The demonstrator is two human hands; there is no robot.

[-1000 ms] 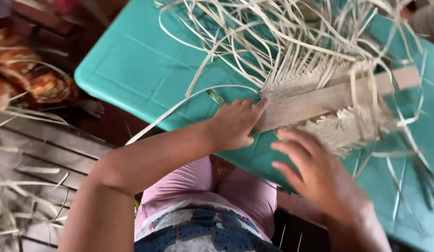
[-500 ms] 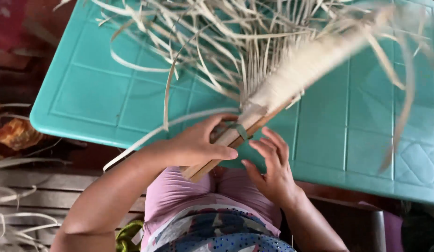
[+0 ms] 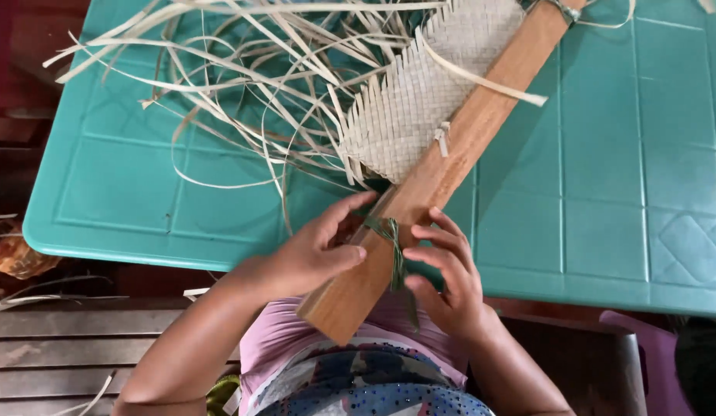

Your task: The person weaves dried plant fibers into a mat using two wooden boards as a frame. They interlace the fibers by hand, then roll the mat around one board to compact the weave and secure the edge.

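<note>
— Plank (image 3: 419, 200): where does it lie?

— Slanted across the near edge of the teal table (image 3: 604, 192), its near end hanging over the person's lap, its far end running up and away toward the table's far side.

— And the hands?

— Both at the plank's near part. The left hand (image 3: 316, 250) grips it from the left, thumb along the face, fingers curled round the edge. The right hand (image 3: 443, 270) is on the right side, fingers bent and loosely spread, tips touching the plank's edge and a green tie (image 3: 393, 246); I cannot tell whether it pinches the tie.

— Where is that tie?

— Wrapped round the plank between the two hands, knotted on top, one end trailing toward the lap.

— Beyond the hands?

— A woven mat (image 3: 427, 100) of pale strips lies along the plank's left edge, touching it. A small pale tie (image 3: 443, 139) sits where the mat meets the plank.

— Farther left?

— Loose strips (image 3: 242, 85) fan out from the mat's left side over the table, curling, some past its far edge.

— Any packages or labels?

— None show.
</note>
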